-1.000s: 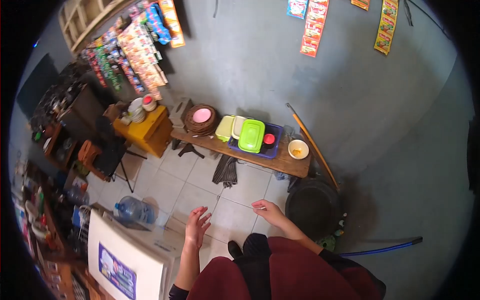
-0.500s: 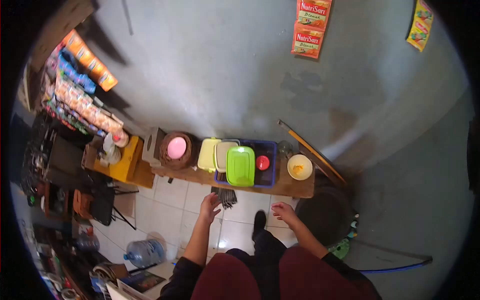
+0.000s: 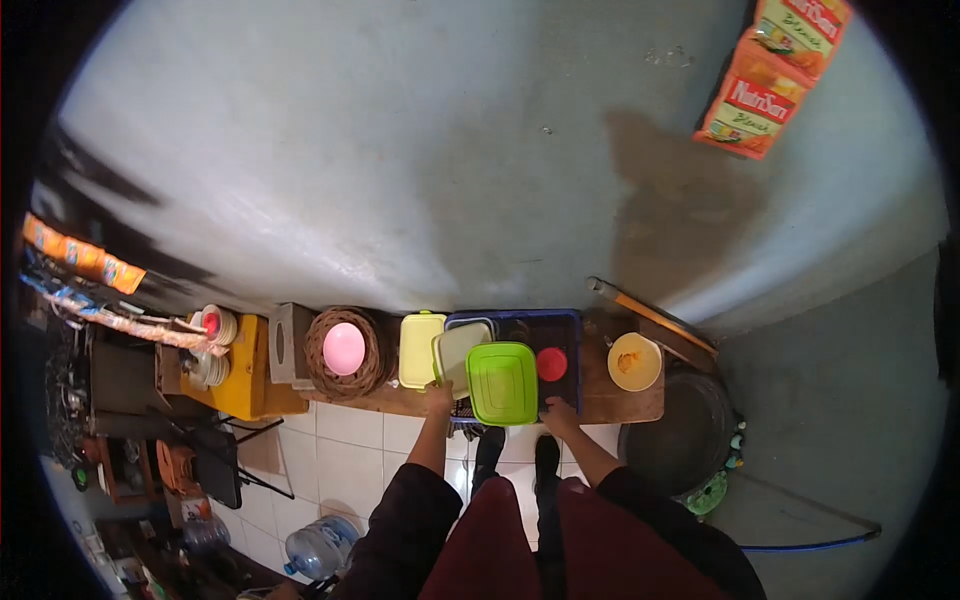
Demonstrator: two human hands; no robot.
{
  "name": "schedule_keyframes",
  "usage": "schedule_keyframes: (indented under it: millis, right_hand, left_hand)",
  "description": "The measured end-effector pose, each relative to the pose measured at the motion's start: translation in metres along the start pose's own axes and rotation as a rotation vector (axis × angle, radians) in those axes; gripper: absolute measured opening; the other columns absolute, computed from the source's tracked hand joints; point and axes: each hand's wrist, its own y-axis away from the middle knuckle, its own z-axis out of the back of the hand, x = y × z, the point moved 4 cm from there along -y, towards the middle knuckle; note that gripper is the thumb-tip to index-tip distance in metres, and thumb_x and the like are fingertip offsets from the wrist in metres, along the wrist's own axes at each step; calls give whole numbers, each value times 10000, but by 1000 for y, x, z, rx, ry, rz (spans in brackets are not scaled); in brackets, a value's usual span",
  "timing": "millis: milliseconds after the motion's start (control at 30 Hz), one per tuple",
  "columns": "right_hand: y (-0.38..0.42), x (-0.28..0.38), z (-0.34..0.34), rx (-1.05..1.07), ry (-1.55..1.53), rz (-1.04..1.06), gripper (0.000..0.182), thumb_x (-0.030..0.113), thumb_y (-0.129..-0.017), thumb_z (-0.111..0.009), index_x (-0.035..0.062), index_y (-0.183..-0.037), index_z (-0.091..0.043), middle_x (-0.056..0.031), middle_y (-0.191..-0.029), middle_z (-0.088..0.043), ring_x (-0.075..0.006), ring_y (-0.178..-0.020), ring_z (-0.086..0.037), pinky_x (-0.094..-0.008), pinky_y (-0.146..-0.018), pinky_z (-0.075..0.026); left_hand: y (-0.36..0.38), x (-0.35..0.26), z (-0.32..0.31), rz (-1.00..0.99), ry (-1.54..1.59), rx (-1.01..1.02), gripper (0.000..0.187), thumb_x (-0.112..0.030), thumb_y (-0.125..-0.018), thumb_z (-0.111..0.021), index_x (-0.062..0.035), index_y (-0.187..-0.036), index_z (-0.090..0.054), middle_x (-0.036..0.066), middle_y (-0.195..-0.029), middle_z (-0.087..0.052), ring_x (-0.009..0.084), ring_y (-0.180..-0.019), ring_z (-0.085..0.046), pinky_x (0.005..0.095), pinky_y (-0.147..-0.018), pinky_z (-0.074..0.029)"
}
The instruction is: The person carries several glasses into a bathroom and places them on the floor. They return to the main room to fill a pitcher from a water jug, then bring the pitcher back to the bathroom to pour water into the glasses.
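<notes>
On a wooden bench (image 3: pixel 400 402) stands a blue plastic basket (image 3: pixel 575 345). Inside it a green plastic container (image 3: pixel 502 385) lies on top, beside a red round lid (image 3: pixel 551 364) and partly over a greyish lidded container (image 3: pixel 462 352). My left hand (image 3: pixel 439 398) is closed at the basket's front left corner, close below the greyish container. At the front right part of the rim, my right hand (image 3: pixel 561 415) has its fingers bent around the edge. Some fingertips of both hands are hidden or too small to make out.
Left of the basket are a pale yellow container (image 3: pixel 422 345) and a pink bowl (image 3: pixel 344 349) in a woven ring (image 3: pixel 385 375). A cream bowl (image 3: pixel 635 362) sits at the bench's right end, above a dark tub (image 3: pixel 675 435). A water jug (image 3: pixel 318 548) lies on the floor.
Both hands have gone forward from above the floor to the basket's front edge, and their fingers have closed. I have come closer to the bench; both shoes now show.
</notes>
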Motion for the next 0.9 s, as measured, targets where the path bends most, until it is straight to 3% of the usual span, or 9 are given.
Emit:
schedule_keyframes:
  millis: [33, 200, 400, 467, 567, 700, 800, 867, 900]
  right_hand:
    - [0, 2, -3, -14, -54, -46, 371, 263, -644, -553, 57, -947, -494, -144, -884, -551, -293, -852, -516, -348, -730, -410]
    - [1, 16, -16, 72, -58, -150, 374, 303, -636, -578, 35, -883, -492, -167, -843, -547, -307, -820, -520, -370, -698, -418]
    - [11, 44, -5, -21, -140, 39, 319, 311, -637, -587, 36, -756, -478, -141, -698, -539, -301, -699, -533, -384, -619, -410]
    - [17, 54, 8, -51, -227, 65, 298, 291, -652, -579, 28, -714, -454, -139, -670, -527, -296, -675, -529, -375, -582, -396]
    - [26, 52, 14, -121, -358, 54, 284, 262, -663, -575, 17, -711, -439, -142, -647, -509, -291, -628, -513, -361, -558, -387]
    - [41, 35, 12, -178, -367, 35, 276, 251, -669, -573, 13, -737, -450, -154, -636, -497, -291, -610, -500, -354, -572, -386]
    - [57, 30, 16, -247, -464, -33, 238, 226, -697, -560, 17, -745, -456, -115, -652, -516, -222, -589, -507, -305, -532, -403]
    - [79, 38, 28, -193, -914, -197, 185, 184, -732, -535, 17, -760, -458, -59, -693, -522, -148, -580, -508, -252, -479, -413]
    - [85, 42, 36, -211, -917, -199, 185, 184, -732, -535, 17, -760, -458, -59, -693, -522, -148, -580, -508, -252, -479, -413]
  left_hand:
    - [11, -22, 8, 18, 2, 108, 421, -258, -669, -563, 76, -910, -473, 176, -799, -543, 233, -743, -524, 310, -631, -409]
    - [16, -41, 30, -48, -218, 101, 355, -280, -658, -569, 36, -797, -484, 198, -748, -545, 308, -696, -535, 369, -615, -417]
    - [12, -57, 49, -296, -336, 170, 221, -217, -734, -484, 2, -752, -468, 182, -774, -528, 316, -713, -520, 375, -630, -400]
    - [12, -61, 44, -313, -241, 228, 275, -220, -705, -529, 15, -814, -436, 195, -770, -521, 324, -709, -517, 379, -637, -400]
    - [6, -54, 24, -341, -171, 13, 525, -258, -625, -621, 56, -927, -330, 241, -772, -498, 356, -735, -505, 395, -672, -395]
    - [1, -51, 18, -102, -133, 164, 458, -246, -647, -601, 47, -902, -358, 237, -761, -489, 358, -719, -497, 406, -676, -390]
    - [-4, -62, 23, -215, -180, 183, 381, -230, -676, -566, 35, -884, -386, 230, -754, -493, 357, -702, -495, 402, -674, -394]
    - [0, -74, 41, -228, -25, 16, 314, -215, -709, -521, 27, -876, -411, 235, -769, -499, 347, -715, -502, 391, -669, -401]
    - [-6, -73, 45, -183, 149, 144, 372, -211, -730, -502, -3, -1014, -383, 180, -907, -498, 306, -859, -493, 359, -672, -416]
